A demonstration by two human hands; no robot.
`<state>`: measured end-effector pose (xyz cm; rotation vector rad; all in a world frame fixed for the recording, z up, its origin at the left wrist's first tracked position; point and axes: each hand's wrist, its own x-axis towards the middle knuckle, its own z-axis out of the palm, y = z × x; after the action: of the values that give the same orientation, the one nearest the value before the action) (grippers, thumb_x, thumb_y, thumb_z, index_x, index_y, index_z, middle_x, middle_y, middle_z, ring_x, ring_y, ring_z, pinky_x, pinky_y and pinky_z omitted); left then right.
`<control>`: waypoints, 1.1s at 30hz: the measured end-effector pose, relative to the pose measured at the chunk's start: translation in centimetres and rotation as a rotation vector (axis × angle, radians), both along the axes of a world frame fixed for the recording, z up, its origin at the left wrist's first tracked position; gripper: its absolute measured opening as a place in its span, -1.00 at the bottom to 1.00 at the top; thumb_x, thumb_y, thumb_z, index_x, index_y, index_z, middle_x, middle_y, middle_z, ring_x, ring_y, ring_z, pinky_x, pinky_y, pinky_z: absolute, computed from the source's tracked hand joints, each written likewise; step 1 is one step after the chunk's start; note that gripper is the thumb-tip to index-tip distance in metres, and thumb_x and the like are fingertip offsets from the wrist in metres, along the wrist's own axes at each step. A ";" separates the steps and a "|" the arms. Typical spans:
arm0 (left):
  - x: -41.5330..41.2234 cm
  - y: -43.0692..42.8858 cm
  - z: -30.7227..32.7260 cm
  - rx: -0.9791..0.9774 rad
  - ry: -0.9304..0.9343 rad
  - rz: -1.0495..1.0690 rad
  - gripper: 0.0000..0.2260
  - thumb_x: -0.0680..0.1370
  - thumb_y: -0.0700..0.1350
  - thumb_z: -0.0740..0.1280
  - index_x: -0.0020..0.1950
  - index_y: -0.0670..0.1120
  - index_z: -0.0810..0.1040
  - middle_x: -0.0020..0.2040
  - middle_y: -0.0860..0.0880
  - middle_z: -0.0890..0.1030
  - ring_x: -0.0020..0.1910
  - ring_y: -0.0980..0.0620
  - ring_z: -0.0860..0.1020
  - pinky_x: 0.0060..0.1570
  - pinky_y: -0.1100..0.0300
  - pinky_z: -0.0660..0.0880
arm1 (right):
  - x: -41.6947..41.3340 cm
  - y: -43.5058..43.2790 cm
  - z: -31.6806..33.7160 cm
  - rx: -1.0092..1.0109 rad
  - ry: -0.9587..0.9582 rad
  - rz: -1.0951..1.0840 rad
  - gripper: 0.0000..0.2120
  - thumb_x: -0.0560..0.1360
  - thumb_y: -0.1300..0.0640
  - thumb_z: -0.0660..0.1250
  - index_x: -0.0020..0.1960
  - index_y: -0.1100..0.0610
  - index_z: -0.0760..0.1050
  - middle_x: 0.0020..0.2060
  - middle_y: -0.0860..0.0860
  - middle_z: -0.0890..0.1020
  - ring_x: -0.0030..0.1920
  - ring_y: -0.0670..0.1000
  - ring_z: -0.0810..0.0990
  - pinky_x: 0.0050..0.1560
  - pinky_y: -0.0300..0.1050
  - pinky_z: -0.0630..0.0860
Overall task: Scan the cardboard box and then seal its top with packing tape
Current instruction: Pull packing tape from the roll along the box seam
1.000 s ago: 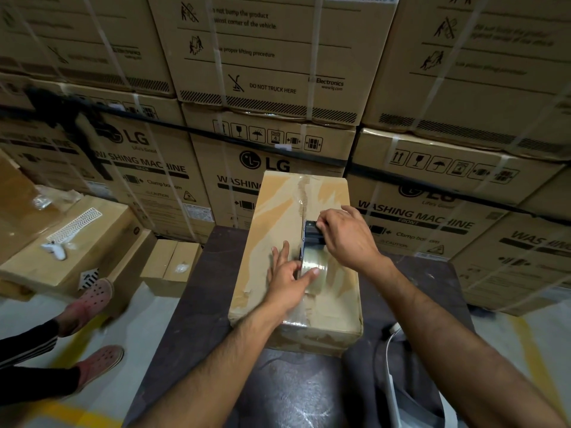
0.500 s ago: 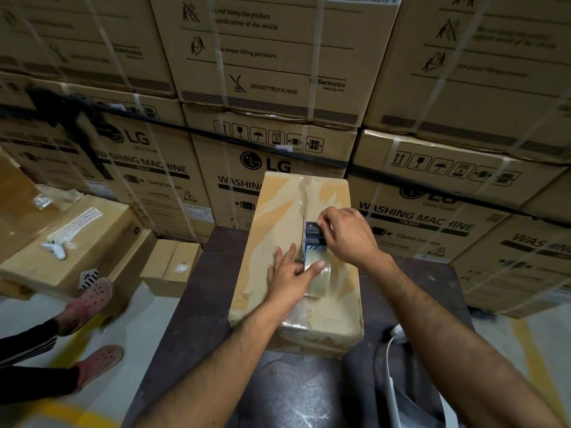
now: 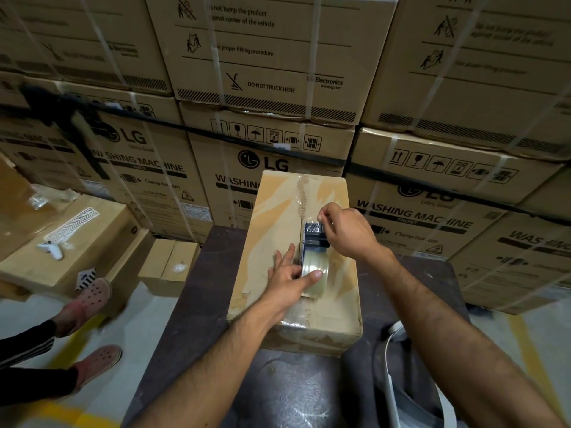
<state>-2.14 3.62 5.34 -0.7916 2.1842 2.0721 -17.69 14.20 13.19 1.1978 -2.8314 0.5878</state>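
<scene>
A long cardboard box [image 3: 278, 217] lies lengthwise on a dark table [image 3: 197, 291], its top seam running away from me with old tape along it. On the seam sits a tape dispenser [image 3: 313, 242] with a clear tape roll [image 3: 313, 274]. My left hand [image 3: 290, 276] rests on the box top, thumb pressed on the roll. My right hand [image 3: 346, 233] grips the dispenser's dark body from the right, fingertips pinched at its far end.
Stacked washing machine cartons [image 3: 268, 81] form a wall right behind the table. Smaller boxes [image 3: 168, 264] and a white scanner-like tool [image 3: 51, 250] sit at left. Another person's feet in pink clogs [image 3: 92, 299] stand on the floor left. A grey cloth [image 3: 386, 393] lies on the table's near right.
The dispenser and my right hand have slid slightly farther along the seam. My left thumb shifted onto the tape roll. The box has not moved.
</scene>
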 end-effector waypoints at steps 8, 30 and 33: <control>0.5 -0.5 0.0 -0.002 -0.014 -0.037 -0.77 0.53 0.09 0.55 0.09 -0.02 0.79 0.74 0.18 -0.03 0.68 0.05 -0.38 0.65 -0.28 -0.26 | 0.0 -0.2 0.1 -0.016 -0.084 -0.016 -0.79 0.74 -0.02 0.16 0.22 0.04 0.50 -0.21 -0.04 0.62 -0.04 0.19 0.65 -0.06 -0.03 0.36; 0.4 0.7 0.0 0.045 0.104 0.059 -0.85 0.52 0.11 0.55 -0.06 0.06 0.80 0.70 0.22 0.14 0.69 0.16 -0.26 0.66 -0.26 -0.23 | -0.1 -0.3 0.1 -0.072 -0.082 -0.006 -0.84 0.74 0.05 0.17 0.15 0.05 0.51 -0.21 -0.09 0.63 -0.15 -0.02 0.49 0.37 0.10 0.38; 0.6 0.7 -0.1 0.045 0.093 0.057 -0.92 0.51 0.08 0.57 -0.09 0.10 0.80 0.71 0.23 0.14 0.69 0.15 -0.27 0.66 -0.26 -0.22 | -0.4 -0.3 -0.3 -0.084 -0.062 -0.006 -0.85 0.74 0.05 0.17 0.15 0.03 0.50 -0.28 -0.16 0.57 -0.26 -0.19 0.39 0.42 0.14 0.36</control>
<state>-1.53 4.33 5.26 -0.7774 2.1764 2.2203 -18.08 13.89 12.86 1.1766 -2.8278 0.7490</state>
